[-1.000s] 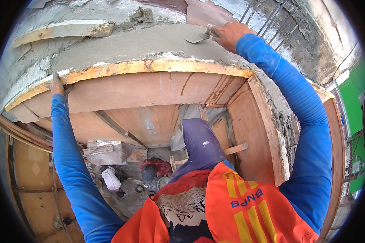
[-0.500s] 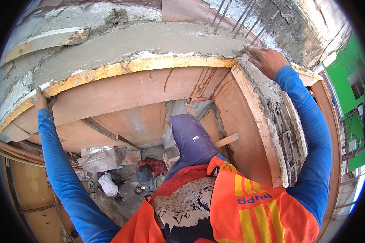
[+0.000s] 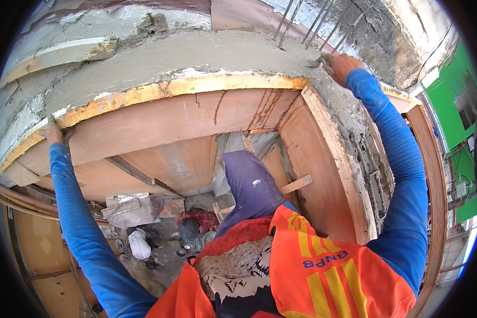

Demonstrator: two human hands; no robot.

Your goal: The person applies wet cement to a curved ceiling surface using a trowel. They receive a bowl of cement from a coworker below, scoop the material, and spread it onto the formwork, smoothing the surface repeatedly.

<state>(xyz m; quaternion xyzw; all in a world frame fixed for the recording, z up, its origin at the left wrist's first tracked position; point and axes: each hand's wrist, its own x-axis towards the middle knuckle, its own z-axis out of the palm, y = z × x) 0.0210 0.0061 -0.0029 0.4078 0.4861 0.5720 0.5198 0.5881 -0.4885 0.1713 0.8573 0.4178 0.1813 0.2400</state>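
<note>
Grey mortar band [image 3: 196,50], 12 o'clock; yellowish timber edge [image 3: 196,83] just below. Right hand [image 3: 343,69], between 1 and 2 o'clock, closed around trowel [image 3: 315,62]. Left hand [image 3: 54,133], 9 o'clock, curled, clasping timber edge. Trowel, 1 o'clock, at mortar band.

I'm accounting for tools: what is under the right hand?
A trowel pokes out from under the right hand, over grey cement. The hand covers most of the trowel's handle and whatever lies beneath the palm.
</note>
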